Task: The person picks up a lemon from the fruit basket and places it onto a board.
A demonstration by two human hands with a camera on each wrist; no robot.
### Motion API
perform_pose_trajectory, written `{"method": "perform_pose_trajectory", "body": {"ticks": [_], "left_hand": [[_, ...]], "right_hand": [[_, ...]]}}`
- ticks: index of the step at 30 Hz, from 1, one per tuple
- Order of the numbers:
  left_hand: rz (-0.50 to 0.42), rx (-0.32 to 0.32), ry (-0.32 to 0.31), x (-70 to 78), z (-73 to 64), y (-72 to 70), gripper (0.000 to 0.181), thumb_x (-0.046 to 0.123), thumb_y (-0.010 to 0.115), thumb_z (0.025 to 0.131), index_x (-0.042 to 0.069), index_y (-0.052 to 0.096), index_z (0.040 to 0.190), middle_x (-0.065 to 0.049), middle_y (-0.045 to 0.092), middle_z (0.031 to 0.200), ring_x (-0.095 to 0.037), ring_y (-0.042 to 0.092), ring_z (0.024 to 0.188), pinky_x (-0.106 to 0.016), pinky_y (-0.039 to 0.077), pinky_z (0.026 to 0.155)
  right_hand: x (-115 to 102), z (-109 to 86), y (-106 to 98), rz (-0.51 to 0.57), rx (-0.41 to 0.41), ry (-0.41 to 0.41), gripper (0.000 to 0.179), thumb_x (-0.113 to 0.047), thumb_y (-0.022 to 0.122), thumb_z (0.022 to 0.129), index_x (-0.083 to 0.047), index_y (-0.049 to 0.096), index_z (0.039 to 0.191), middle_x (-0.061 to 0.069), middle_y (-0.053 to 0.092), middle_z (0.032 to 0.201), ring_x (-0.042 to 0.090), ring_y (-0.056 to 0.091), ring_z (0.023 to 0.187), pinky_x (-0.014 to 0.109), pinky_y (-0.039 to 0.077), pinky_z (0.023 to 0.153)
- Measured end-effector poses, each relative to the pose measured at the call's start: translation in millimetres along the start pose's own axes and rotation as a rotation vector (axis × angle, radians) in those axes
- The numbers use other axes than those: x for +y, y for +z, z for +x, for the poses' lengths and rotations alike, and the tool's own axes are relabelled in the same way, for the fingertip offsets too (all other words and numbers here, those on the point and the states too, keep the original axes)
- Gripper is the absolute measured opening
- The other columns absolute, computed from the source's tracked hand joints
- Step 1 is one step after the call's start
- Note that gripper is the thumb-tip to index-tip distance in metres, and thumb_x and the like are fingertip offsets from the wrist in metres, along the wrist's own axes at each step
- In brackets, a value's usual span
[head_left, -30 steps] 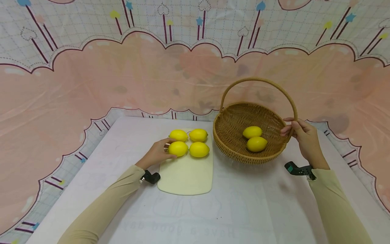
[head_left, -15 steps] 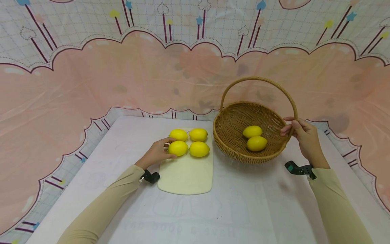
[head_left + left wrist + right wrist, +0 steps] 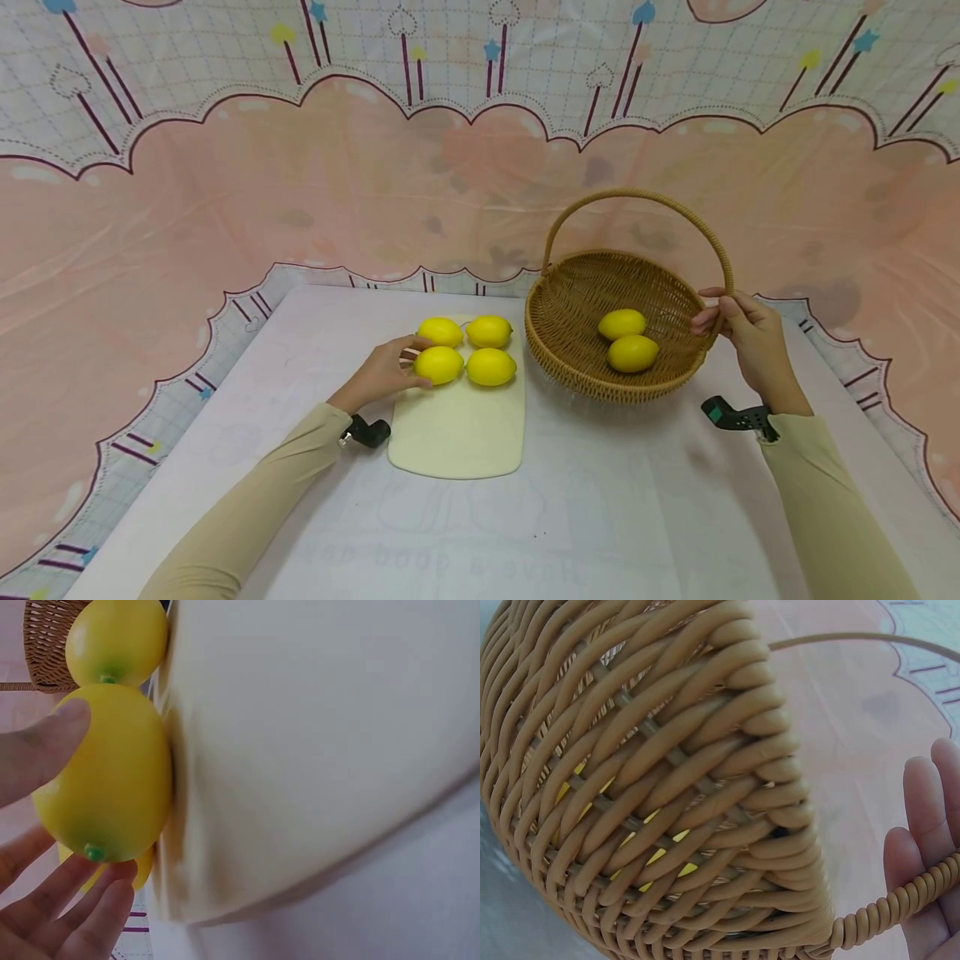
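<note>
My left hand (image 3: 381, 368) stands around the near left lemon (image 3: 439, 365), with thumb and fingertips at its sides. In the left wrist view, the thumb (image 3: 56, 742) overlaps the lemon and the fingers lie loosely below its green-tipped end. This lemon is one of several in two rows on a cream cutting board (image 3: 457, 433). My right hand (image 3: 750, 337) grips the wicker basket (image 3: 570, 367) by the foot of its handle (image 3: 637, 195). Two lemons (image 3: 632, 354) lie in the basket; in the right wrist view they show yellow through the weave.
A white printed cloth (image 3: 600, 500) covers the table. Behind it hangs a pink curtain (image 3: 337, 192) with a scalloped pattern. The basket stands just right of the board, near the table's back edge.
My left hand has drawn back very slightly to the left, its thumb and fingers a little looser about the lemon. The right hand, basket and lemons have stayed put.
</note>
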State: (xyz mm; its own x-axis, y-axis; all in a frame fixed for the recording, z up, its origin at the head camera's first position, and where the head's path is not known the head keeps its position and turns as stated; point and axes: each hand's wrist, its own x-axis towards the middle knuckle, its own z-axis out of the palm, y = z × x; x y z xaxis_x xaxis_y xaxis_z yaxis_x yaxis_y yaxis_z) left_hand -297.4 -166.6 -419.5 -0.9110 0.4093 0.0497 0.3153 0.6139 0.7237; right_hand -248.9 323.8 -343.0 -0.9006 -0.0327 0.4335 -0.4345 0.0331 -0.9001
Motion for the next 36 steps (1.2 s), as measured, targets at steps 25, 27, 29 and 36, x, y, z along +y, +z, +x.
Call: {"method": "perform_pose_trajectory", "body": {"ticks": [25, 27, 29, 36], "left_hand": [[-0.089, 0.016, 0.106, 60.7, 28.3, -30.6, 0.062, 0.011, 0.075, 0.079, 0.007, 0.048, 0.135, -0.016, 0.052, 0.134, -0.033, 0.055, 0.119, -0.042, 0.047, 0.101], [-0.094, 0.004, 0.135, 71.0, 35.2, -30.3, 0.061, 0.011, 0.075, 0.079, 0.007, 0.048, 0.134, -0.016, 0.052, 0.134, -0.033, 0.055, 0.119, -0.041, 0.047, 0.101], [-0.096, -0.014, 0.169, 81.7, 42.7, -29.9, 0.060, 0.012, 0.075, 0.080, 0.006, 0.049, 0.133, -0.015, 0.054, 0.132, -0.033, 0.055, 0.119, -0.040, 0.047, 0.101], [-0.085, -0.093, 0.279, 120.4, 73.0, -28.5, 0.058, 0.014, 0.073, 0.081, 0.005, 0.049, 0.133, -0.014, 0.054, 0.131, -0.027, 0.056, 0.117, -0.036, 0.047, 0.101]], "right_hand": [[-2, -1.7, 3, 0.007, -0.013, -0.001, 0.024, -0.015, 0.045, 0.098, -0.006, 0.064, 0.111, -0.003, 0.072, 0.078, 0.007, 0.067, 0.073, 0.014, 0.054, 0.072], [-2, -1.9, 5, 0.020, -0.019, -0.003, 0.024, -0.015, 0.045, 0.098, -0.007, 0.064, 0.110, -0.003, 0.072, 0.078, 0.007, 0.067, 0.073, 0.014, 0.054, 0.072], [-3, -2.3, 6, 0.029, -0.024, -0.005, 0.024, -0.014, 0.045, 0.098, -0.007, 0.064, 0.110, -0.003, 0.072, 0.078, 0.007, 0.067, 0.072, 0.014, 0.054, 0.071], [-4, -4.6, 9, 0.000, -0.020, 0.012, 0.023, -0.013, 0.045, 0.098, -0.007, 0.064, 0.110, -0.003, 0.071, 0.077, 0.007, 0.066, 0.070, 0.014, 0.054, 0.071]]}}
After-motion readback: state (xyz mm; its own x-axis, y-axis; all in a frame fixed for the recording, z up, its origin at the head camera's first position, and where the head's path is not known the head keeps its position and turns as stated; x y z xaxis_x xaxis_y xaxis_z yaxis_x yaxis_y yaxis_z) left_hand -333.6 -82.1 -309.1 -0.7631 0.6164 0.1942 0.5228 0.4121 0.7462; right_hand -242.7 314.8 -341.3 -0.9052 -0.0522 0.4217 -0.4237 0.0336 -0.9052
